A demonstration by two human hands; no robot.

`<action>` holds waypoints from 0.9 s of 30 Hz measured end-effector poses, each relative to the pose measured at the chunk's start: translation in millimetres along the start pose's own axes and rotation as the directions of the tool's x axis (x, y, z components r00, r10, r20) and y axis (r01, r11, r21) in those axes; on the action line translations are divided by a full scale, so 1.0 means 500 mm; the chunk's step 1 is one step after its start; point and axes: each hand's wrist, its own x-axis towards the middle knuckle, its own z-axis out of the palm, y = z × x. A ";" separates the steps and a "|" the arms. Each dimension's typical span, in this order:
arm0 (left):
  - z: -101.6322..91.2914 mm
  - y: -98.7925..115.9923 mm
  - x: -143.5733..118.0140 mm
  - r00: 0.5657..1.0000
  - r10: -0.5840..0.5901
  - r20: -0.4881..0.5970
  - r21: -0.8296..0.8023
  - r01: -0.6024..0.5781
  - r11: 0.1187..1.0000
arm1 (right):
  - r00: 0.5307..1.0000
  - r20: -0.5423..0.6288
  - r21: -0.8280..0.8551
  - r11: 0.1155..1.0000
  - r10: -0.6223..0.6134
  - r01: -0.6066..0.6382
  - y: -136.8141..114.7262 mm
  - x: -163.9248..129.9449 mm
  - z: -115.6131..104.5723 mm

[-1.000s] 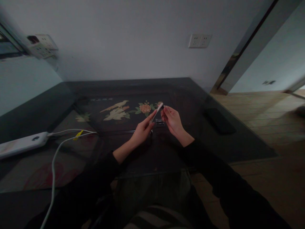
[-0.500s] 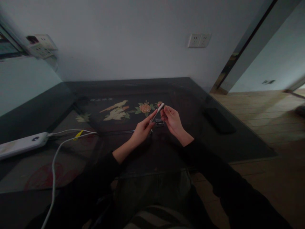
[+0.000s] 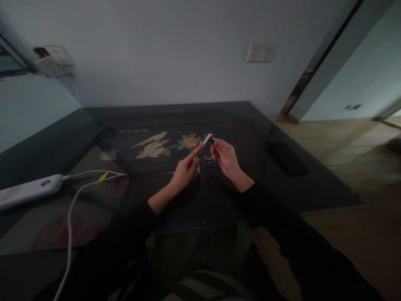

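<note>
Surface [image 3: 319,190]: one, dark, smooth and glossy, bearing a bird-and-flower picture [image 3: 152,144]. White bar [image 3: 31,191]: one, plastic-looking, long, round-cornered, at the far left. Black slab [image 3: 288,158]: one, flat, rectangular, well apart on the right. Hands: two, bare. Left hand [image 3: 184,171] grips one slim object [image 3: 204,143], pale, smooth and narrow, slanting upward between both hands. Right hand [image 3: 226,158] has its fingers bunched narrowly at that object's upper end; whether they grip it cannot be told. Shiny piece [image 3: 209,161]: one, small, ribbed, below the slim object.
</note>
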 end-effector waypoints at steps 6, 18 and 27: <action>0.006 0.008 -0.005 0.999 0.007 0.035 0.040 -0.008 0.999 | 1.000 -0.012 0.032 0.999 0.018 -0.018 0.003 0.000 -0.003; 0.006 0.022 -0.008 0.994 0.003 0.112 0.022 -0.006 1.000 | 0.999 -0.017 0.024 0.999 0.027 -0.027 0.000 -0.002 0.000; 0.000 0.005 0.000 0.998 -0.003 0.060 0.049 0.000 0.999 | 1.000 -0.001 0.027 0.999 0.030 -0.030 0.003 -0.002 -0.002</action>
